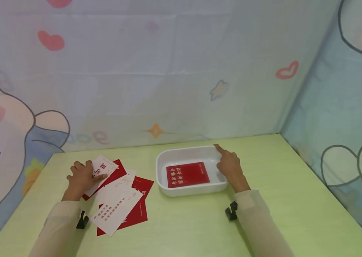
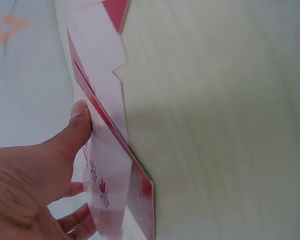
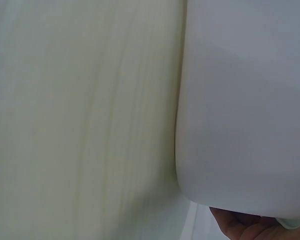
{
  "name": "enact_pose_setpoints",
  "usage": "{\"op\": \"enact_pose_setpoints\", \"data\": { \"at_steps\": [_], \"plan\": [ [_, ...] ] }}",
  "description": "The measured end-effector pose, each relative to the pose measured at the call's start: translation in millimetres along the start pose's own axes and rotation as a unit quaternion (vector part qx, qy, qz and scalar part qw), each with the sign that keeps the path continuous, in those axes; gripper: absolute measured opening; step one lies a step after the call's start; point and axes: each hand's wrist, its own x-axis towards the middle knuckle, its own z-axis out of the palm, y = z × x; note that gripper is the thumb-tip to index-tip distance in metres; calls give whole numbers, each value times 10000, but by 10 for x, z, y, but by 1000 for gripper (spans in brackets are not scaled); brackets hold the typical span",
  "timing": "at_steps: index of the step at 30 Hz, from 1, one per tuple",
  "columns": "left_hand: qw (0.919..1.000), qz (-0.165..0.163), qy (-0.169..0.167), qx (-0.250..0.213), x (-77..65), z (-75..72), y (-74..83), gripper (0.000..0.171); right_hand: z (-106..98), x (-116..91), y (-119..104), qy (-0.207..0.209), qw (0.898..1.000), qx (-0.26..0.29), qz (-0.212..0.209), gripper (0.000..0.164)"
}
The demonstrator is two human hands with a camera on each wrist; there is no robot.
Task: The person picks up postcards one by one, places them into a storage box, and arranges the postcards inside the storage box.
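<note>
My left hand (image 1: 82,178) is at the upper left of a loose pile of cards, gripping a white card (image 1: 103,167) with red writing. In the left wrist view its thumb lies along this white card (image 2: 102,180) and the fingertips are at the far edge. Beneath it shows a red card (image 1: 118,173). My right hand (image 1: 230,164) holds the right end of a white tray (image 1: 162,171), index finger stretched along the rim. One red card with white writing (image 1: 188,175) lies inside the tray. The right wrist view shows the tray's outer wall (image 3: 245,110), with fingers partly hidden behind its end.
More cards overlap left of the tray, among them a white card with red lines (image 1: 116,212) and a red card (image 1: 140,210). The pale yellow-green table (image 1: 193,228) meets a cartoon-printed cloth (image 1: 181,89) behind. Black wrist mounts (image 1: 231,210) sit at both sleeves.
</note>
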Motion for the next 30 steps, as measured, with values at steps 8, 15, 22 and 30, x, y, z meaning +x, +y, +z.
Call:
{"op": "enact_pose_setpoints", "data": {
  "at_steps": [8, 15, 22, 30],
  "plan": [
    [9990, 257, 359, 120, 52, 2, -78, 77, -1, 20, -34, -12, 9999, -21, -109, 69],
    [9990, 218, 383, 65, 70, 23, -80, 76, -14, 27, -34, -26, 10000, -53, -47, 69],
    [9990, 298, 253, -208, 98, 5, -66, 70, -8, 45, -25, -71, 10000, 6, -49, 70],
    [9962, 470, 3, -738, 136, 59, -108, 72, 37, 60, -25, 9, 9998, 133, -127, 70]
  ]
}}
